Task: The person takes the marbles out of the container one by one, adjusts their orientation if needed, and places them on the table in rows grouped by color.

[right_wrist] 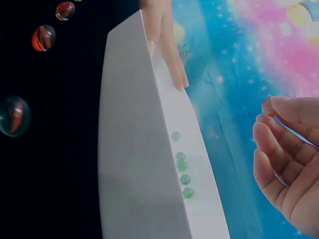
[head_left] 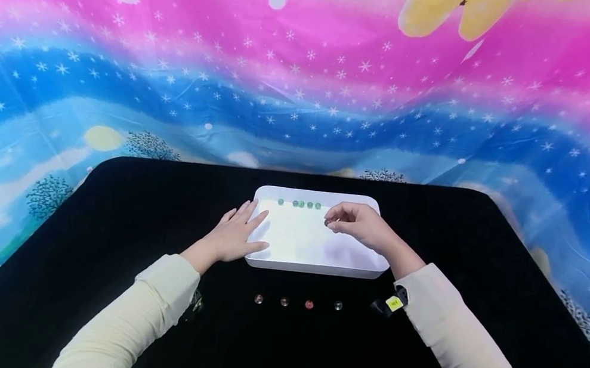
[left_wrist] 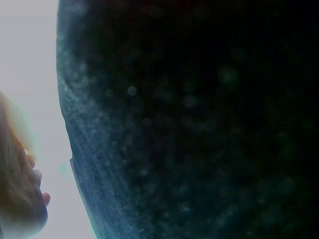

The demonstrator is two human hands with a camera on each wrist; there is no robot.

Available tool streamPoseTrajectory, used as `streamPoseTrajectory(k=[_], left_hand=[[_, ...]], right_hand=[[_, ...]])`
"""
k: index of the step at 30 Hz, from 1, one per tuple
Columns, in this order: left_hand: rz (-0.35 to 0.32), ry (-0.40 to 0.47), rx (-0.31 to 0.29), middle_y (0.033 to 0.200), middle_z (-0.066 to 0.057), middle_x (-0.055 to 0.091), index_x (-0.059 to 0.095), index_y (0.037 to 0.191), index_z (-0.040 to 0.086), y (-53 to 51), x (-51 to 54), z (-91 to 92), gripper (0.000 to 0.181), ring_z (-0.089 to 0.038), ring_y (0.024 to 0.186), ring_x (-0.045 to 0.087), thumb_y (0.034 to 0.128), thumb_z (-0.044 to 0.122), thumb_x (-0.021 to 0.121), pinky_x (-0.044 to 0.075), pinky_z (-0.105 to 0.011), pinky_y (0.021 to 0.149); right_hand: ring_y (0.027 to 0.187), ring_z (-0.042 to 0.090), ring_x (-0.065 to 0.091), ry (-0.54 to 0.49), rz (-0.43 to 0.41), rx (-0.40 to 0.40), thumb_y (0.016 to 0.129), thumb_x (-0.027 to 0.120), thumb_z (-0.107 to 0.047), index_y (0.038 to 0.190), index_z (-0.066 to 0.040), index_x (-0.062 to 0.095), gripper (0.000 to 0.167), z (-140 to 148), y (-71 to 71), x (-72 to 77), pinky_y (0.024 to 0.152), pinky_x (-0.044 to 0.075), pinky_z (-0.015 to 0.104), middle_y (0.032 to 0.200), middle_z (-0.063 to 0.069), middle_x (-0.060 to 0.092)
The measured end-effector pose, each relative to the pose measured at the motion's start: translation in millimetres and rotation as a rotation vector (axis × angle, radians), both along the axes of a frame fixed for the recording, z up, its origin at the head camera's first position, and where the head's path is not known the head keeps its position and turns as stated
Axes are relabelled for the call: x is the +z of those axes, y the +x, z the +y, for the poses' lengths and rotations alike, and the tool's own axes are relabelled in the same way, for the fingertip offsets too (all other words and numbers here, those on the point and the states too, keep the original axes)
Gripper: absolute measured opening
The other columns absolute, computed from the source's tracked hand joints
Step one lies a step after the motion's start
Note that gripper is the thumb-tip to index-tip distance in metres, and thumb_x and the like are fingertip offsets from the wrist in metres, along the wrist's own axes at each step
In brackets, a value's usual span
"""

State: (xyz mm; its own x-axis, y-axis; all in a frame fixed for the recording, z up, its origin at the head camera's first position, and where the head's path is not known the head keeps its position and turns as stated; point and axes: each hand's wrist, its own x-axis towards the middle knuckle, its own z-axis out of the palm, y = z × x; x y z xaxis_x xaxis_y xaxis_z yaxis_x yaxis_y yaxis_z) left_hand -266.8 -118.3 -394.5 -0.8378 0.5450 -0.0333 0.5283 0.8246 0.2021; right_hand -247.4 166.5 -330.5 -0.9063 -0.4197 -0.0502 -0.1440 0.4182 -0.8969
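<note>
My right hand (head_left: pixel 358 222) is over the right part of a white tray (head_left: pixel 313 268), pinching a small marble (right_wrist: pixel 270 113) between thumb and forefinger. Little of that marble shows; it looks reddish in the right wrist view. With fingers spread, my left hand (head_left: pixel 232 234) rests at the tray's left rim, thumb reaching over the inside. Several green marbles (right_wrist: pixel 185 179) lie in a line along the tray's far side. Most of the left wrist view is a dark blur, with part of a hand (left_wrist: pixel 20 184) at its left edge.
In front of the tray, several marbles stand in a spaced row on the black tabletop (head_left: pixel 164 194), among them a reddish marble (head_left: pixel 309 304) and a clear-looking marble (head_left: pixel 338 305). Behind the table hangs a pink and blue patterned cloth (head_left: pixel 305 89).
</note>
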Motion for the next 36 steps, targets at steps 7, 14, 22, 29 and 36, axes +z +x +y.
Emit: streamPoseTrajectory(k=[7,14,22,29,36], left_hand=[[-0.011,-0.007,-0.001,0.143,-0.012,-0.004,0.013,0.14,0.019,0.3,-0.1,-0.4,0.073,-0.024,0.129,-0.004,0.0829,0.06,0.032,0.006,-0.046,0.1],[-0.012,-0.009,0.005,0.143,-0.013,-0.003,0.016,0.14,0.017,2.2,-0.2,-0.9,0.073,-0.026,0.129,-0.002,0.0831,0.06,0.033,0.007,-0.047,0.099],[-0.016,-0.018,0.011,0.143,-0.013,-0.003,0.016,0.139,0.017,3.8,1.9,-0.9,0.071,-0.026,0.129,-0.003,0.0839,0.057,0.035,0.007,-0.047,0.099],[-0.024,-0.019,0.012,0.143,-0.012,-0.006,0.016,0.14,0.017,2.5,1.7,0.5,0.072,-0.025,0.129,-0.005,0.0836,0.058,0.035,0.005,-0.047,0.099],[-0.026,-0.027,0.016,0.143,-0.011,-0.007,0.016,0.14,0.017,1.5,3.5,2.0,0.072,-0.024,0.129,-0.006,0.0837,0.058,0.035,0.005,-0.047,0.099]], right_hand=[[0.087,0.032,0.053,-0.017,0.0,0.007,0.082,0.058,-0.011,0.097,0.001,0.059,0.019,4.5,12.6,-3.1,0.079,0.04,0.047,0.092,0.012,0.059],[0.083,0.027,0.054,-0.025,0.004,0.01,0.082,0.059,-0.014,0.098,0.003,0.058,0.023,9.3,22.5,-4.3,0.078,0.04,0.047,0.09,0.012,0.058],[0.083,0.027,0.054,-0.032,-0.017,0.009,0.082,0.06,-0.017,0.097,0.001,0.058,0.024,14.3,33.7,-6.0,0.077,0.04,0.048,0.089,0.011,0.057],[0.08,0.022,0.054,-0.044,-0.004,0.004,0.081,0.061,-0.016,0.097,0.004,0.058,0.025,21.0,41.3,-8.2,0.076,0.041,0.046,0.088,0.01,0.058],[0.077,0.02,0.054,-0.017,0.007,-0.009,0.08,0.061,-0.017,0.094,0.002,0.059,0.023,28.8,47.4,-12.0,0.071,0.044,0.036,0.085,0.009,0.059]])
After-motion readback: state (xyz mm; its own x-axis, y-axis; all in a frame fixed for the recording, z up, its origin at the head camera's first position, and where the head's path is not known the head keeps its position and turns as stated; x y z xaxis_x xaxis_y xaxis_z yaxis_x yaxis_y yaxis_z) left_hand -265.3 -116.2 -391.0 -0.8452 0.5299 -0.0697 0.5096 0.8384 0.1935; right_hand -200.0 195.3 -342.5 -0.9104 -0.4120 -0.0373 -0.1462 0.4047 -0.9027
